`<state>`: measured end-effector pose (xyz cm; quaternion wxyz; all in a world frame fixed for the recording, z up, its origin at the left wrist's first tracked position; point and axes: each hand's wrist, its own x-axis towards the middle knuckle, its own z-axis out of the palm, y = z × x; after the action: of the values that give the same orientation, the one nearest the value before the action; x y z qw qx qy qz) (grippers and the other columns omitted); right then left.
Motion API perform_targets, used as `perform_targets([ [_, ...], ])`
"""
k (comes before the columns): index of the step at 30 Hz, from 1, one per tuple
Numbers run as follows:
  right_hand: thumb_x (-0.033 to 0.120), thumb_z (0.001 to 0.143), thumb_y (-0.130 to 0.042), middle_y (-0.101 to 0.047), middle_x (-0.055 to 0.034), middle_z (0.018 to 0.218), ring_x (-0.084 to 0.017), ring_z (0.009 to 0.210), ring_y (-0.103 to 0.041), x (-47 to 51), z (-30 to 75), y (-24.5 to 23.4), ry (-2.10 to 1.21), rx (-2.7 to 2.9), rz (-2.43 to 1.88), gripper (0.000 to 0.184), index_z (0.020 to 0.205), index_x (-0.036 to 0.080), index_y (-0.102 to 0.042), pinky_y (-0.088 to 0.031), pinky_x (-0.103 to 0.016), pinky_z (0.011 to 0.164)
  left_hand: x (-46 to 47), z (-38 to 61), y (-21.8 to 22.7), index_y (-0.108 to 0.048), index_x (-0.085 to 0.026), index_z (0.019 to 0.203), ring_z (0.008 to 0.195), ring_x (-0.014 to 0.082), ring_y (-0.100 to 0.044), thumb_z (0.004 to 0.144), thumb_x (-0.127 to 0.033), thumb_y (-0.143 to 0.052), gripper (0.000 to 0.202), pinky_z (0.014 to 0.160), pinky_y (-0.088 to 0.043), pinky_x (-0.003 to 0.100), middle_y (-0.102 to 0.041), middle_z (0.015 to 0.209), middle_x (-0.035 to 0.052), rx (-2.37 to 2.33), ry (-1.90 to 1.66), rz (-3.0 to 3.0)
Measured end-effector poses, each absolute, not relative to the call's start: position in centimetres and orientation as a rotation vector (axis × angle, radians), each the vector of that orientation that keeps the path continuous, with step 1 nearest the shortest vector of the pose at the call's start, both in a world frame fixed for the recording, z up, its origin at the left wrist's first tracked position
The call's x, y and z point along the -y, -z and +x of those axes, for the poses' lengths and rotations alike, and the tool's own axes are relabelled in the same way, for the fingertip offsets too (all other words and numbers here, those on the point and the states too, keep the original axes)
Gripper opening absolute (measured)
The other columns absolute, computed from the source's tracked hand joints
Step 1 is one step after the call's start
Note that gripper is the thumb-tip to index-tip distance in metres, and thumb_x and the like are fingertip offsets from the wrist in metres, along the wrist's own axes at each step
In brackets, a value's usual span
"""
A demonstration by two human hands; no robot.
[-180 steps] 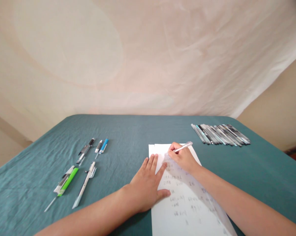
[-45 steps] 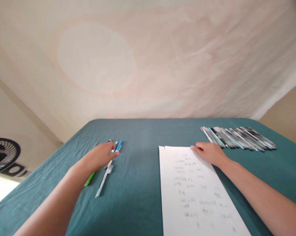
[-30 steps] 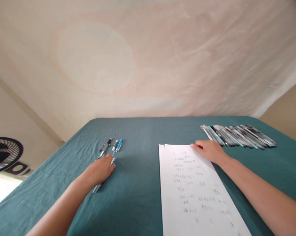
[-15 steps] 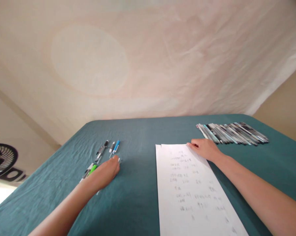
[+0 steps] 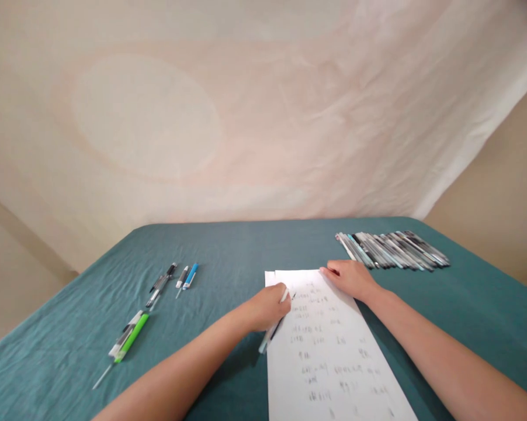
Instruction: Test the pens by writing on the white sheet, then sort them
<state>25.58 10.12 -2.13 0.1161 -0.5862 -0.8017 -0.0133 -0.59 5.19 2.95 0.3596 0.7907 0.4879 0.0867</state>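
Observation:
My left hand (image 5: 270, 307) is closed around a slim pen (image 5: 269, 338) above the left edge of the paper. The pen's clear lower end sticks out below the fist, and a tip shows on the far side. Handwriting in several rows covers the white paper (image 5: 333, 362), which seems to be more than one sheet. At the paper's top right corner rests my right hand (image 5: 349, 278), its fingers curled, thumb side touching the edge. Whether those fingers pinch the sheet I cannot make out.
A long row of pens (image 5: 392, 250) lies at the back right. On the left are a green pen (image 5: 132, 338) with a white one beside it, some black pens (image 5: 162, 285) and a blue pen (image 5: 190, 276). Teal cloth (image 5: 228, 251) covers the table, before a pale hanging sheet (image 5: 263, 146).
My left hand has moved right from beside the loose pens to the paper, carrying a pen. My right hand stays at the paper's corner. The view has shifted slightly.

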Motion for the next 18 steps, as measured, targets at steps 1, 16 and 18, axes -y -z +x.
perform_targets([
  [1,0.044,0.090,-0.037,-0.059,-0.0002,0.061,-0.013,0.058,-0.051,-10.2,25.6,2.1,0.037,2.349,-1.713,0.041,0.061,0.019,-0.052,-0.019,-0.024,0.052,-5.3,-0.6,-2.8,-0.048,-0.018,0.072,0.063,0.0145,-0.048,0.080,-0.027,-0.043,0.013,0.058,-0.033,0.023,-0.054,0.067,-0.0001,-1.250,-0.233,2.021],
  [16,0.028,0.088,-0.049,-0.062,0.0024,0.080,-0.010,0.070,-0.055,-4.5,18.7,-2.8,-0.462,2.370,-1.171,0.013,0.085,0.022,-0.061,-0.037,-0.022,0.064,-7.9,-3.4,-0.8,-0.055,-0.012,0.098,0.042,0.0003,-0.030,0.075,-0.015,-0.064,0.025,0.039,-0.019,0.015,-0.051,0.075,-0.0001,-0.757,-0.611,0.756],
  [18,0.026,0.089,-0.048,-0.062,0.0003,0.090,-0.011,0.077,-0.056,-3.7,17.9,-2.5,-0.443,2.447,-1.101,0.015,0.094,0.022,-0.061,-0.039,-0.023,0.069,-8.1,-3.6,-0.6,-0.057,-0.012,0.101,0.043,-0.0001,-0.029,0.074,-0.012,-0.065,0.028,0.039,-0.019,0.014,-0.052,0.077,0.0003,-0.735,-0.637,0.733],
])
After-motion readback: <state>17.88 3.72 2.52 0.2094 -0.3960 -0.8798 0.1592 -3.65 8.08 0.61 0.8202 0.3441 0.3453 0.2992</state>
